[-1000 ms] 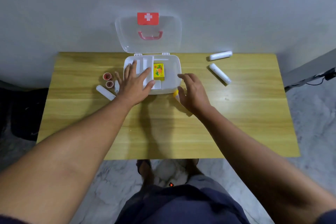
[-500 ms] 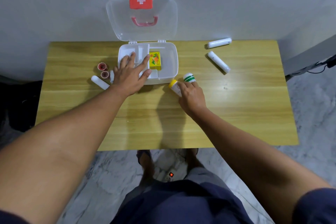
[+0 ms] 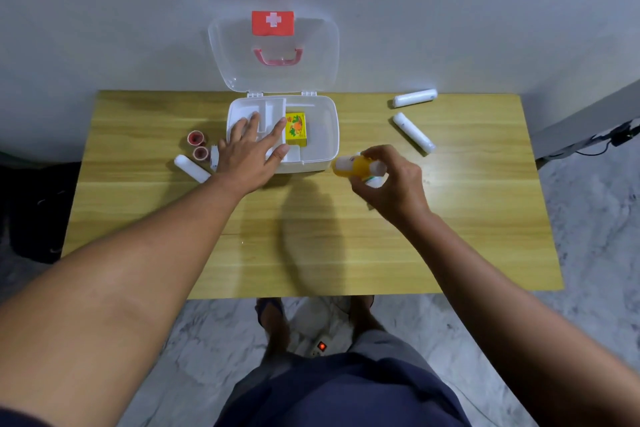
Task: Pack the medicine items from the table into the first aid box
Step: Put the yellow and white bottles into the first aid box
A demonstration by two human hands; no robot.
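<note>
The white first aid box [image 3: 327,121] stands open at the table's back, its clear lid [image 3: 273,52] leaning on the wall. A yellow carton [image 3: 296,130] lies inside it. My left hand [image 3: 251,152] rests flat, fingers spread, on the box's front left corner and tray. Just right of the box, my right hand [image 3: 391,184] is lifted off the table, holding a yellow bottle [image 3: 355,165] and a white, green-striped bottle [image 3: 375,179] that is mostly hidden by the fingers.
Two white rolls [image 3: 415,98] [image 3: 414,132] lie at the back right of the wooden table [image 3: 311,236]. Left of the box are two small red tape rolls [image 3: 195,138] [image 3: 200,152] and another white roll [image 3: 191,168]. A power strip [image 3: 320,347] sits on the floor.
My right hand closed on the two bottles beside the box and raised them off the table. My left hand stayed on the box.
</note>
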